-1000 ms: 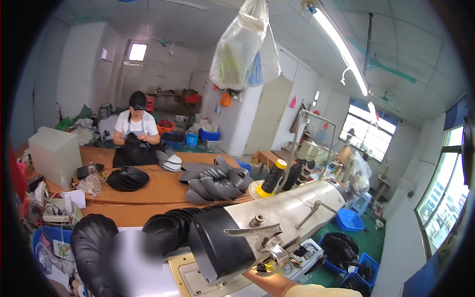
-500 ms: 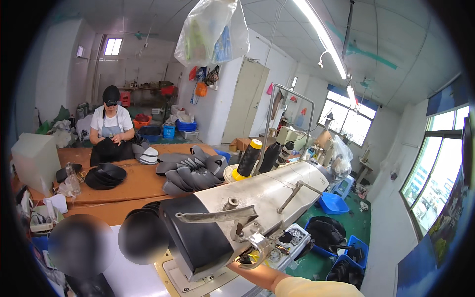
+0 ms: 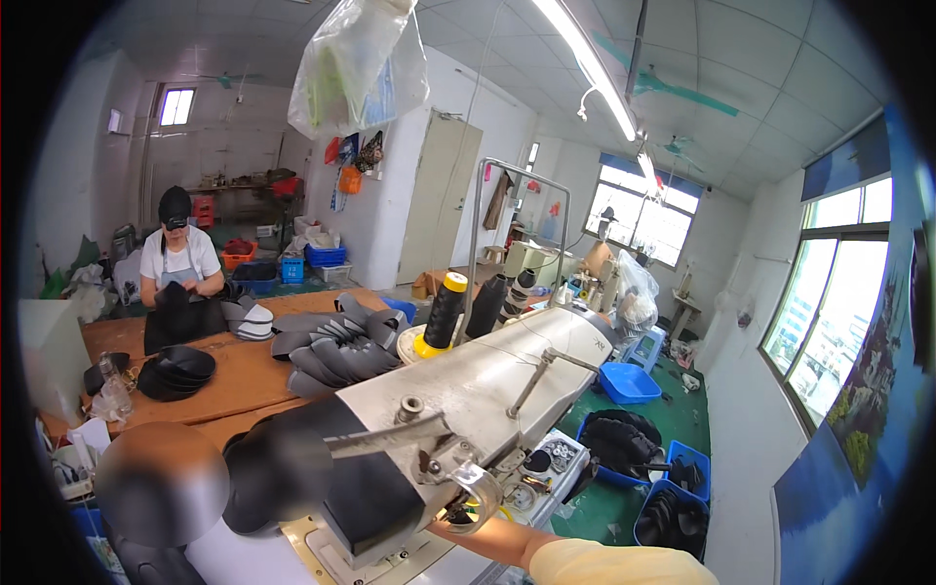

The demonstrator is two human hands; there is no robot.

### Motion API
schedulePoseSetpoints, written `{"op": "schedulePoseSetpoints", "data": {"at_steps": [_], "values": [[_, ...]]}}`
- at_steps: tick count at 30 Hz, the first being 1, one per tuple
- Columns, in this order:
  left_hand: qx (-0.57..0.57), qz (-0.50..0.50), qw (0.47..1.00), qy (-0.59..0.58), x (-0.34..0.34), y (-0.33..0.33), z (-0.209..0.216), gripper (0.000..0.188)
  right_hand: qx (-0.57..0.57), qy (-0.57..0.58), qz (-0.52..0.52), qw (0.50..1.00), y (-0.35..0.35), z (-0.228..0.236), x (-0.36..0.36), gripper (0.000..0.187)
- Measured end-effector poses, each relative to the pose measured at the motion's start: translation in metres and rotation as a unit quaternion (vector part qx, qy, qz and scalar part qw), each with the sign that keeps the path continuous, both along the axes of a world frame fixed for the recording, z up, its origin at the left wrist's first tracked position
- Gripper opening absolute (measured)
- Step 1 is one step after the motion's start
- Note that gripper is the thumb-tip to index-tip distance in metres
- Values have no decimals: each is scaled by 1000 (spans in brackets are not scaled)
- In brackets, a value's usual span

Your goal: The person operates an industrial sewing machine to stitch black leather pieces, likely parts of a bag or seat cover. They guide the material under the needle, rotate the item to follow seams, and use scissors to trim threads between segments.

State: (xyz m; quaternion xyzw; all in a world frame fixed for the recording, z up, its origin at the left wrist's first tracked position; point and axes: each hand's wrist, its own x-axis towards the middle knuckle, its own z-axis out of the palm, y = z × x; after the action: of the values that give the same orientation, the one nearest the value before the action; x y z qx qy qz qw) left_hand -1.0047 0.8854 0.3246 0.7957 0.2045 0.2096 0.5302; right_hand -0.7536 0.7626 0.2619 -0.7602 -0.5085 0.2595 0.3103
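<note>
A large cream and black sewing machine [image 3: 478,385] fills the middle of the head view. My right forearm in a yellow sleeve comes in from the lower right, and my right hand [image 3: 450,525] passes behind the machine's head, which hides the fingers. What it touches there cannot be made out. My left hand does not show. By the machine's bed plate [image 3: 302,536] lie dark curved pieces [image 3: 156,561], partly covered by blurred round patches. A black thread cone [image 3: 446,314] on a yellow base stands behind the machine.
Across the orange-brown table [image 3: 229,414], a person [image 3: 178,255] in a dark cap handles a black piece. Stacked grey curved pieces [image 3: 336,351] and black ones [image 3: 175,372] lie there. Blue bins [image 3: 673,517] stand on the green floor at right. A plastic bag [image 3: 359,73] hangs above.
The view has swung to the right, so the machine, table and bag sit further left. My right arm stays behind the machine head. The co-worker's black piece is held up higher.
</note>
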Motion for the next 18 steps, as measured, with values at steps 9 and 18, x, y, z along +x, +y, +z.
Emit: {"op": "schedulePoseSetpoints", "data": {"at_steps": [9,18], "values": [[-191,-28,969,153,-27,-105,-150,46,29,-93,61,993,42,-32,4,33],[-390,52,871,293,-135,-218,-314,46,39,-133,90,986,39,-36,13,31]]}}
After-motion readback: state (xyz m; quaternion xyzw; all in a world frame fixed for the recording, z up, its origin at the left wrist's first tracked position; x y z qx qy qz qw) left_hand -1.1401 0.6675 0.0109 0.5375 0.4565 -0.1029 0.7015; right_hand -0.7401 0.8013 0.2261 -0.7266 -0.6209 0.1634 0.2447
